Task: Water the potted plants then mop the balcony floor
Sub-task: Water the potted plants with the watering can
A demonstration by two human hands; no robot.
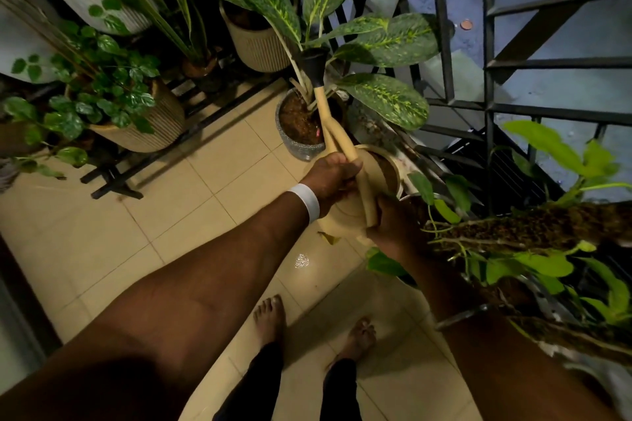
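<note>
I hold a cream watering can (pixel 345 212) with both hands over the tiled balcony floor (pixel 191 202). My left hand (pixel 330 178) grips the long spout near its base. My right hand (pixel 396 222) closes on the can's handle at the rear. The spout runs up and away to a black rose head (pixel 314 67), which hangs among the stems above a speckled grey pot (pixel 294 142) of brown soil. That pot holds a plant with large spotted green leaves (pixel 386 41). No water stream is visible.
Ribbed beige pots (pixel 164 120) (pixel 260 44) with leafy plants stand on a black metal rack (pixel 113 178) at left. A black railing (pixel 489 106) runs along the right, with bright green trailing vines (pixel 533 263). A wet spot (pixel 301 260) glints on the tiles by my bare feet (pixel 270 318).
</note>
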